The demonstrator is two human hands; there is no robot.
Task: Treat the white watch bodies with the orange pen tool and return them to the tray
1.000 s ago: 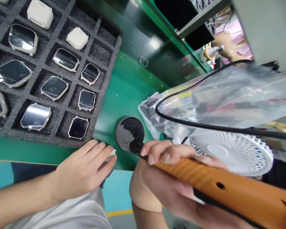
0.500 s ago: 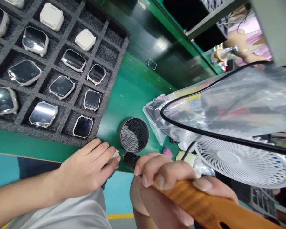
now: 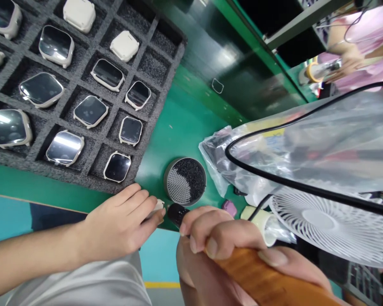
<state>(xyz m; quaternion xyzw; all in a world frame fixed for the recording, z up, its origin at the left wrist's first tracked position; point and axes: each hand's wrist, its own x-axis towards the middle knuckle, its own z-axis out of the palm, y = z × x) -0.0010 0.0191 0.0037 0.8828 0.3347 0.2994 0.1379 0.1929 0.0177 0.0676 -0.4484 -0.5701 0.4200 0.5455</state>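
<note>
At the bench edge, my left hand (image 3: 124, 221) is closed on a small white watch case (image 3: 159, 205), mostly hidden under the fingers. My right hand (image 3: 223, 236) wraps around an orange electric screwdriver (image 3: 258, 276) with a black nose. That nose points at the watch case and sits just beside it; whether the bit touches is unclear. Right above the nose stands a round dish (image 3: 178, 189) with a perforated plate, partly covered by tiny dark screws. A grey foam tray (image 3: 170, 83) at the upper left holds several watches (image 3: 117, 166) in its compartments.
Clear plastic wrapping (image 3: 306, 140) and a black cable (image 3: 258, 170) lie on the right. Below them are a white fan (image 3: 319, 219), a pale yellow roll (image 3: 258, 219) and a small purple piece (image 3: 229, 207). Across the bench, another person's hand (image 3: 347, 63) shows.
The view has shifted slightly, so the tray and dish appear further right. Both hands keep their grips, and the screwdriver nose stays beside the watch case.
</note>
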